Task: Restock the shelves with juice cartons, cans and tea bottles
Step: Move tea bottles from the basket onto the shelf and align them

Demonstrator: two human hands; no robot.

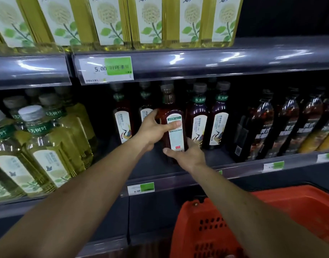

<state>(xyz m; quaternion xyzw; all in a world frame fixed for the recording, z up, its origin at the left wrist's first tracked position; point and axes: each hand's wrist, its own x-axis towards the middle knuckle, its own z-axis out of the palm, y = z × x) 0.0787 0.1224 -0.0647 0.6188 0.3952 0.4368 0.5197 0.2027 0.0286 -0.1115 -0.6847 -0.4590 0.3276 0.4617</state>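
Note:
A dark red tea bottle (169, 107) with a white label and brown cap stands upright at the front of the middle shelf (197, 162). My left hand (154, 129) wraps its upper left side, thumb across the label. My right hand (186, 155) cups its base from the lower right. Matching dark tea bottles (199, 116) stand in rows just behind and to its right, and two more (122, 120) sit further back on the left.
Pale green tea bottles (44, 138) fill the shelf's left end; dark coffee bottles (262, 123) stand on the right. Large yellow-green bottles (113, 21) line the upper shelf. An orange plastic basket (234, 220) sits below at lower right. Price tags (106, 69) hang on the shelf rails.

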